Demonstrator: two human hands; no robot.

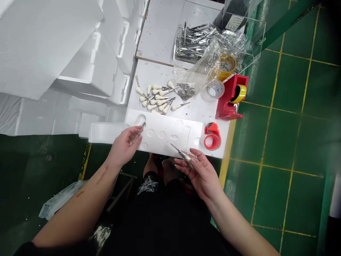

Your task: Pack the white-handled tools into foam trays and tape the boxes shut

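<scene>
Head view: our left hand [122, 147] clamps its fingers on a slim tool [137, 133], our right hand [199, 176] on an awl [188, 158], above a foam tray [167, 147] with empty recesses [161, 134]; many awls [156, 97] remain on the worktop [191, 115].

The left hand [123, 147] hides most of its tool [137, 134], and the right hand [201, 174] partly covers the handle of a second tool [179, 150]. Plastic film [195, 67] blurs the metal pieces [193, 41] behind it, too small to identify. Lettering on the foam board [162, 133] is unreadable.
</scene>
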